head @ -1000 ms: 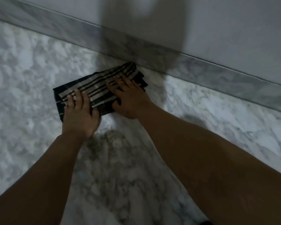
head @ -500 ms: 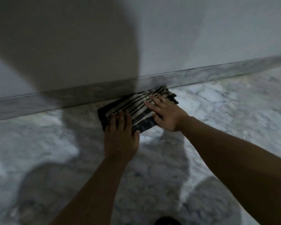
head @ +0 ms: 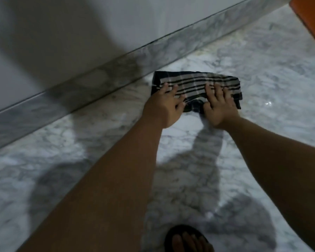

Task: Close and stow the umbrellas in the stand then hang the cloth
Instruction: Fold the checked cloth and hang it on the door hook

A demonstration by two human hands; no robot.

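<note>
The striped cloth point(head: 198, 88) lies folded flat on the marble floor point(head: 262, 73), and it serves as the landmark here. Just beyond its far edge runs the grey marble skirting point(head: 102, 77) at the foot of the wall, the cloth's far left corner lying close to it. Well off to the cloth's far right, at the picture's corner, an orange surface point(head: 309, 19) shows; what it belongs to cannot be told.

Both hands rest on the near half of the cloth. The left hand point(head: 164, 108) lies on its left end with fingers spread and nearly straight, palm down, pressing rather than gripping. The right hand point(head: 219, 106) lies on its right end the same way, fingers straight and flat on the fabric, holding nothing. Near the bottom edge, on the viewer's side of the cloth, a foot in a dark sandal point(head: 187, 239) stands on the floor.

No umbrella and no stand appear anywhere in view, so whether that part is finished cannot be judged from here. The cloth is plainly not yet hung: it is on the floor, pressed flat under open palms. What seems left is to gather it up and carry it to wherever it hangs.
</note>
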